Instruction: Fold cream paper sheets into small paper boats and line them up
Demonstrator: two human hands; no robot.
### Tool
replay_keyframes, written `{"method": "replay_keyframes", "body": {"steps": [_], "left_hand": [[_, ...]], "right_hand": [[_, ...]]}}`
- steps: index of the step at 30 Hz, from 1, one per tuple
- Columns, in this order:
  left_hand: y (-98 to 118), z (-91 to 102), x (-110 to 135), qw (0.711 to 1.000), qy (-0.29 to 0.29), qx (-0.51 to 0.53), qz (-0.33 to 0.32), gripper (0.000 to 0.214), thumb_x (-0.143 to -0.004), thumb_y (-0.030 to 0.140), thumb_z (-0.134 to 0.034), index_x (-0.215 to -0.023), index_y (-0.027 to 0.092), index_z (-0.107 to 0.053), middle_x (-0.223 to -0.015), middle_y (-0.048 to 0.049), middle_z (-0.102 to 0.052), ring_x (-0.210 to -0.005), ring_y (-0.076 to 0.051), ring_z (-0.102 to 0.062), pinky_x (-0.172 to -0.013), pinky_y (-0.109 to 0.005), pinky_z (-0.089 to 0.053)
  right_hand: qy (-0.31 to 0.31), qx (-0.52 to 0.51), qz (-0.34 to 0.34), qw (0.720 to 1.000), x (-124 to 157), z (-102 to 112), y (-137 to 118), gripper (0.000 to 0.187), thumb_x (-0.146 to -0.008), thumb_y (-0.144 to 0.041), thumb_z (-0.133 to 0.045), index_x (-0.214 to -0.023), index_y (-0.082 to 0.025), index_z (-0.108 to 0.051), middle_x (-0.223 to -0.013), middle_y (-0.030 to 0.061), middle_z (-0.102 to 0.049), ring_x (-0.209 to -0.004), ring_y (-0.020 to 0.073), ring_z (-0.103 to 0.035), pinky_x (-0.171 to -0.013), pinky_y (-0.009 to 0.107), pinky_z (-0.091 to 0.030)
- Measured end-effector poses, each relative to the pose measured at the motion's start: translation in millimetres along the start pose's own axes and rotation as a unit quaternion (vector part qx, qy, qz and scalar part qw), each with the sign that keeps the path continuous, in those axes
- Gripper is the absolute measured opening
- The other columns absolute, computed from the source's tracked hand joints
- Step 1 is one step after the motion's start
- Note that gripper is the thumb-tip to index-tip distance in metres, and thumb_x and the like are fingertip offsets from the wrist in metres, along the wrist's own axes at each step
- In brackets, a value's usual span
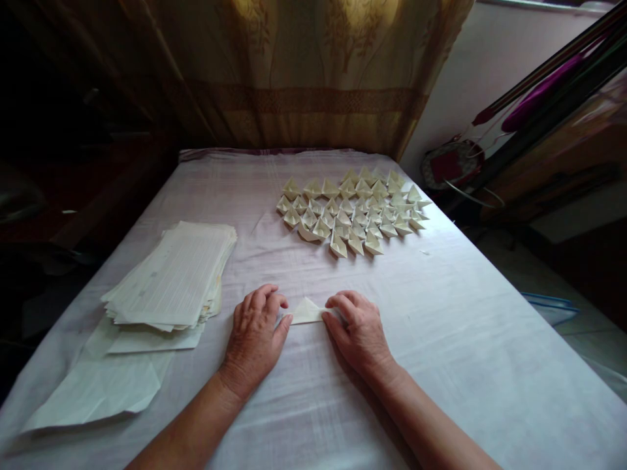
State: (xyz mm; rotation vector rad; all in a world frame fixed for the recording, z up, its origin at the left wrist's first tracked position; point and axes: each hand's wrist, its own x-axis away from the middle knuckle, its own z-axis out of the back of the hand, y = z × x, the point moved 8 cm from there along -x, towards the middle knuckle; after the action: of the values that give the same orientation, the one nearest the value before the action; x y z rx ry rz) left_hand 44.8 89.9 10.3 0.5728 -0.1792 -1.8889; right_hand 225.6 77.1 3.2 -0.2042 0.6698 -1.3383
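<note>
A table (441,385) under a pale, faintly checked cloth took up most of the view, its far end close to a brownish-gold curtain (294,98) patterned with trees. On the left of the table lay a thick stack of paper (164,277), its sheets unevenly squared and the top one printed with fine lines; a thin, creased sheet (105,388) stuck out from under its near side toward the table's left edge. Toward the far right stood a crowd of small folded paper boats (347,207) in loose, staggered rows, many of them touching and their peaks pointing up. The person's left hand (255,329) and right hand (360,329) rested near each other in front of the boats, backs upward. Between them, on the cloth, was a folded piece of paper (307,312), with a low triangular peak pointing away from the person and a long straight edge on the near side. The left thumb and forefinger closed narrowly about its left end, and the right thumb and fingers held its right end; how firmly either pressed, I could not tell. A tiny pale scrap (424,252) lay right of the nearest boats.
</note>
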Motion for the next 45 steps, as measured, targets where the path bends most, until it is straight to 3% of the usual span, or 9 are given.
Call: {"method": "replay_keyframes", "body": {"steps": [5, 7, 13, 20, 28, 39, 42, 45], "left_hand": [[4, -3.3, -2, 0.999, -0.042, 0.014, -0.018, 0.014, -0.090, 0.020, -0.056, -0.091, 0.027, -0.068, -0.122, -0.0056, -0.061, -0.114, -0.027, -0.054, -0.095, -0.045, -0.043], [6, -3.1, -3, 0.999, -0.044, 0.014, -0.015, 0.011, -0.090, 0.023, -0.058, -0.091, 0.027, -0.068, -0.123, -0.0057, -0.061, -0.115, -0.027, -0.053, -0.096, -0.045, -0.042], [11, -6.2, -8, 0.999, -0.043, 0.003, 0.008, 0.010, -0.086, 0.032, -0.067, -0.083, 0.024, -0.063, -0.123, -0.0082, -0.061, -0.119, -0.030, -0.052, -0.096, -0.049, -0.041], [8, -8.4, -9, 0.999, -0.046, 0.008, 0.016, 0.004, -0.084, 0.026, -0.065, -0.083, 0.024, -0.062, -0.123, -0.0076, -0.062, -0.118, -0.029, -0.052, -0.099, -0.049, -0.041], [-6, -4.6, -4, 0.998, -0.051, 0.009, 0.026, 0.005, -0.084, 0.022, -0.061, -0.084, 0.026, -0.064, -0.125, -0.0064, -0.062, -0.119, -0.030, -0.052, -0.098, -0.050, -0.041], [-12, -4.2, -7, 0.995, -0.090, 0.018, 0.038, 0.014, -0.083, 0.015, -0.057, -0.085, 0.026, -0.066, -0.128, -0.0036, -0.062, -0.120, -0.028, -0.053, -0.098, -0.050, -0.042], [-4, -4.1, -13, 0.997, -0.073, 0.009, 0.031, 0.011, -0.084, 0.021, -0.061, -0.093, 0.026, -0.066, -0.123, -0.0055, -0.065, -0.116, -0.028, -0.056, -0.099, -0.050, -0.040], [11, -8.5, -18, 0.998, -0.055, 0.006, -0.003, 0.029, -0.082, 0.030, -0.068, -0.110, 0.024, -0.064, -0.125, -0.0081, -0.065, -0.119, -0.030, -0.055, -0.102, -0.050, -0.039]], "right_hand": [[-0.012, 0.012, 0.002, 1.000, -2, 1, -8, 0.010, -0.088, -0.021, -0.058, -0.085, -0.024, -0.067, -0.090, 0.0031, -0.064, -0.084, 0.0187, -0.057, -0.078, 0.032, -0.036], [-0.013, 0.044, -0.011, 0.999, -4, 1, -13, 0.006, -0.086, -0.024, -0.061, -0.082, -0.023, -0.066, -0.090, 0.0037, -0.063, -0.085, 0.0196, -0.056, -0.077, 0.034, -0.034], [-0.006, 0.098, -0.050, 0.994, -9, -5, -24, 0.021, -0.080, -0.038, -0.071, -0.075, -0.022, -0.059, -0.087, 0.0043, -0.060, -0.084, 0.0223, -0.052, -0.079, 0.037, -0.032], [0.006, 0.047, -0.045, 0.998, -1, 4, -9, 0.004, -0.085, -0.024, -0.064, -0.080, -0.023, -0.063, -0.095, 0.0027, -0.063, -0.091, 0.0206, -0.055, -0.080, 0.035, -0.032], [0.002, -0.002, -0.040, 0.999, 1, 7, 6, 0.007, -0.086, -0.021, -0.063, -0.082, -0.025, -0.067, -0.099, 0.0029, -0.065, -0.093, 0.0209, -0.058, -0.082, 0.035, -0.036], [0.006, -0.014, -0.034, 0.999, 2, 8, 6, 0.007, -0.086, -0.022, -0.062, -0.081, -0.024, -0.066, -0.098, 0.0029, -0.065, -0.094, 0.0207, -0.058, -0.083, 0.035, -0.035], [0.013, -0.012, -0.031, 0.999, 2, 8, 5, 0.007, -0.086, -0.022, -0.062, -0.081, -0.024, -0.066, -0.099, 0.0033, -0.065, -0.095, 0.0209, -0.059, -0.084, 0.035, -0.035], [0.017, -0.014, -0.028, 0.999, 3, 8, 5, 0.007, -0.087, -0.022, -0.062, -0.081, -0.024, -0.066, -0.099, 0.0034, -0.066, -0.094, 0.0205, -0.059, -0.084, 0.035, -0.036]]}}
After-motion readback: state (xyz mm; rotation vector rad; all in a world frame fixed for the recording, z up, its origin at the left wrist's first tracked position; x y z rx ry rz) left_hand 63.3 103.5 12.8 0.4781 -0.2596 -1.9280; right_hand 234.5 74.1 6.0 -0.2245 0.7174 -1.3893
